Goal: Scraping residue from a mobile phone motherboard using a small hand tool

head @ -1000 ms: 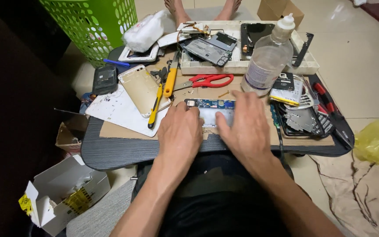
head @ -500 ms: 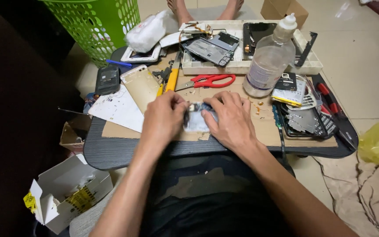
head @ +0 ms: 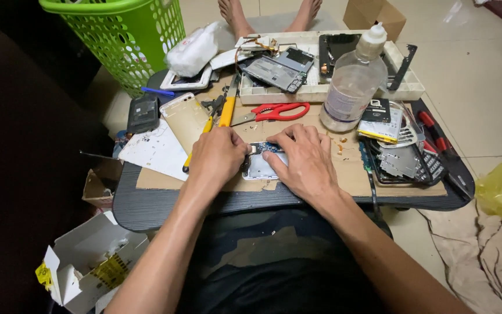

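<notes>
**Both hands on an opened phone at the front of a crowded table**

Sat at a low dark table (head: 146,212), with a sheet of cardboard (head: 355,174) spread over its top. Left hand (head: 219,156) curled at the left edge of an opened phone (head: 261,166), fingertips pinching something small and dark there; too small to make out. Right hand (head: 300,160) laid flat over the phone's right half, fingers spread and pressing it down onto the cardboard. Phone lay near the front middle of the table, silver body showing between the two hands, blue board at its upper end.

Just behind the hands: red-handled scissors (head: 277,111) and a yellow-handled tool (head: 226,111). Left of those, a gold phone back (head: 186,119), a white sheet of paper (head: 155,151) and a dark phone (head: 143,113). Right of the scissors stood a clear plastic bottle (head: 352,87), upright. At the far edge, a white tray (head: 405,87) full of phone parts. Beyond the table's left corner, a green basket (head: 126,40); on the floor at lower left, an open white box (head: 88,261).
</notes>
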